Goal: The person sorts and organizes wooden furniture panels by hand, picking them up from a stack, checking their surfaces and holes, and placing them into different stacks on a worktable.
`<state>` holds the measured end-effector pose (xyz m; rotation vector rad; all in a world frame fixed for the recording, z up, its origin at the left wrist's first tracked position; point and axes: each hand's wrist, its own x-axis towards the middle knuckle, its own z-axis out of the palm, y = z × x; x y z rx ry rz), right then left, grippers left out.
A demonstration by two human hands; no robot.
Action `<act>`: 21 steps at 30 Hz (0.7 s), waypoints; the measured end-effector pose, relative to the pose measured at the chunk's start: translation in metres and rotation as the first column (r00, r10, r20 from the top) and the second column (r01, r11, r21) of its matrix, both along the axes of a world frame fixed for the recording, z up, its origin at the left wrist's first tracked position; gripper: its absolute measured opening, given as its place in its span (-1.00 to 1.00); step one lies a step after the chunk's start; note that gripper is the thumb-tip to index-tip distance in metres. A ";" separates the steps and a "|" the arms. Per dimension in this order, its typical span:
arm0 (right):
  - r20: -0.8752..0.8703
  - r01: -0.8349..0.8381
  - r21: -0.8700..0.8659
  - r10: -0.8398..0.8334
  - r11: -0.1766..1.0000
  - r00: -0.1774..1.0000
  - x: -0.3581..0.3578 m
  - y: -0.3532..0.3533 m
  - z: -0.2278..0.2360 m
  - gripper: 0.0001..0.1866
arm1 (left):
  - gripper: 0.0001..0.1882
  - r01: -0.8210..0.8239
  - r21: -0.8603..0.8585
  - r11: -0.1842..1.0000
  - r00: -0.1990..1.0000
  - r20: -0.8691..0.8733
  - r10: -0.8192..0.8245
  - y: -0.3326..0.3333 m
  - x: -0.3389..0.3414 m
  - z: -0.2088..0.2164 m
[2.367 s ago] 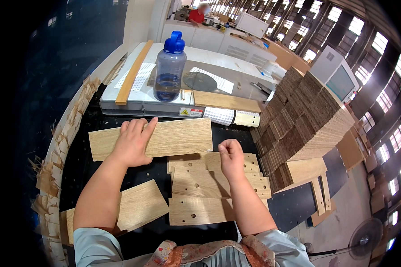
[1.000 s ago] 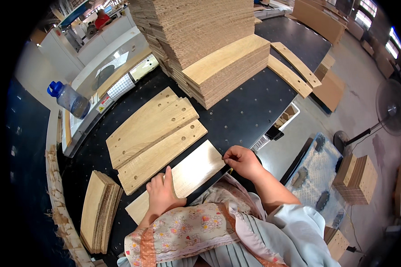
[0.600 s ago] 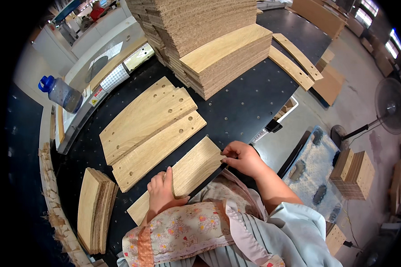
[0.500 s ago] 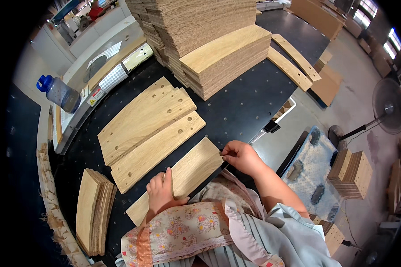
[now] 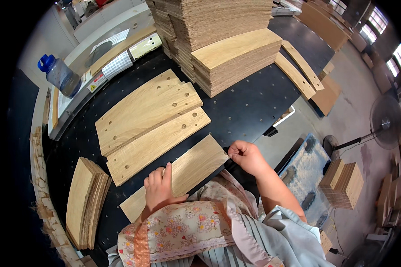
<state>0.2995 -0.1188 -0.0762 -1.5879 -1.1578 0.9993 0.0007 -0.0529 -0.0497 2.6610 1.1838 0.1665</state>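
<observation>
A plain light wood board (image 5: 200,155) lies slantwise on the black table in front of me. My left hand (image 5: 160,189) grips it across its width near the lower left part, fingers on top by the far edge and thumb toward the near edge. At the board's right end, my right hand (image 5: 247,156) is closed in a pinch, its fingertips close to the corner. What those fingertips hold, if anything, is too small to make out. Just beyond lie overlapping wood boards with drilled holes (image 5: 149,118).
A tall stack of curved boards (image 5: 236,53) stands at the back. Curved pieces (image 5: 82,200) are stacked at left. A blue-lidded bottle (image 5: 60,75) sits by the curved guard. Two curved strips (image 5: 294,73) lie far right; a fan (image 5: 383,122) stands on the floor.
The view has shifted slightly. My left hand keeps its hold on the board, and my right hand stays pinched by the board's right end with little visible movement.
</observation>
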 end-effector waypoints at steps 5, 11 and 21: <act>0.162 -0.035 0.069 0.024 0.997 0.986 -0.002 -0.003 0.010 -0.87 | 0.15 -0.010 -0.047 0.999 1.000 0.020 0.011 -0.001 0.000 0.004; 0.448 -0.162 0.155 0.077 0.975 0.891 -0.008 -0.001 0.020 -0.88 | 0.17 0.001 -0.064 0.998 0.999 0.038 0.002 -0.001 -0.001 0.004; 0.506 -0.117 0.051 0.075 0.992 0.859 -0.011 0.003 0.017 -0.95 | 0.16 0.011 -0.043 0.999 0.999 0.051 -0.009 -0.001 -0.001 0.001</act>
